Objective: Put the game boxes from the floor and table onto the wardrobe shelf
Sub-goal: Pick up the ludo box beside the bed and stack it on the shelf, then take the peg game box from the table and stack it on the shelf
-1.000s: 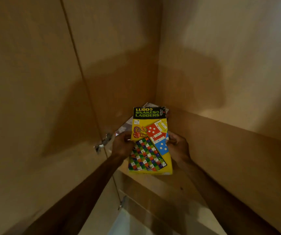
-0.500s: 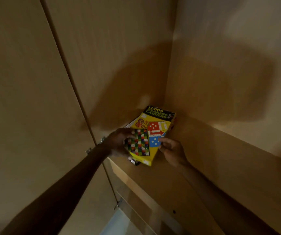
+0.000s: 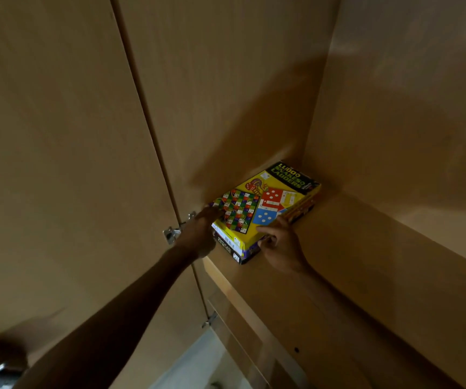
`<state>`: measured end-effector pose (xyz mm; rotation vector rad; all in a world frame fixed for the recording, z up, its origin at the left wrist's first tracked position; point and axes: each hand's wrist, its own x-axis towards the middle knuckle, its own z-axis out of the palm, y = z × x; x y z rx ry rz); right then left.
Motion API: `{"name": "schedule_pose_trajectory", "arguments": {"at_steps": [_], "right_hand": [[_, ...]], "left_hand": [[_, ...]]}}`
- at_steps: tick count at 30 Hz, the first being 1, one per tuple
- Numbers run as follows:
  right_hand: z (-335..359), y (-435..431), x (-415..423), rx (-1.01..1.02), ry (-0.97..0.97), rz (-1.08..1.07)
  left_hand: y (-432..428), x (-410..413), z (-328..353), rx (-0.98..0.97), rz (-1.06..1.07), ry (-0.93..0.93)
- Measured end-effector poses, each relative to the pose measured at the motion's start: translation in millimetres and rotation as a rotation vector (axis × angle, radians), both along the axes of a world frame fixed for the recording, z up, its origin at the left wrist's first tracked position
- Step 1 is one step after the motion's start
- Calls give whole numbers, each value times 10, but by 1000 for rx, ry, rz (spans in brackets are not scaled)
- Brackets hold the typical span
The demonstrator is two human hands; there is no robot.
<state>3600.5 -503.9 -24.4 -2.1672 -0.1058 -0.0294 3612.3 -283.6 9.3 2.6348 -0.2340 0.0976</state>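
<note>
A yellow Ludo Snakes and Ladders box [image 3: 271, 197] lies flat on top of a darker game box [image 3: 233, 248], stacked in the back left corner of the wooden wardrobe shelf [image 3: 324, 270]. My left hand [image 3: 201, 234] rests against the stack's near left corner, fingers reaching onto the yellow box. My right hand [image 3: 281, 242] touches the near right edge of the stack, fingers partly curled against the boxes' side. Neither hand wraps round a box.
The open wardrobe door [image 3: 57, 164] stands at the left, with metal hinges [image 3: 173, 233] beside my left wrist. The shelf's front edge [image 3: 226, 284] runs below the stack. Back and side walls close in the corner. Another shelf shows lower down.
The yellow box went from held in both hands to lying flat on the dark box in the corner. Both hands have loosened and now only touch the stack's near edges.
</note>
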Motion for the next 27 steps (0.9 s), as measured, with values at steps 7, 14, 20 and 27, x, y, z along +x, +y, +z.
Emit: {"name": "schedule_pose_trajectory", "arguments": {"at_steps": [7, 14, 20, 27], "right_hand": [[44, -22, -115, 77, 2, 16], [-156, 114, -748, 216, 15, -27], [-533, 557, -1526, 208, 259, 194], [-720, 1343, -2595, 71, 367, 592]], "left_hand": [[-56, -195, -61, -193, 6, 1], [-90, -1117, -540, -544, 296, 107], [67, -2468, -933, -684, 590, 192], [445, -4131, -1103, -779, 944, 143]]}}
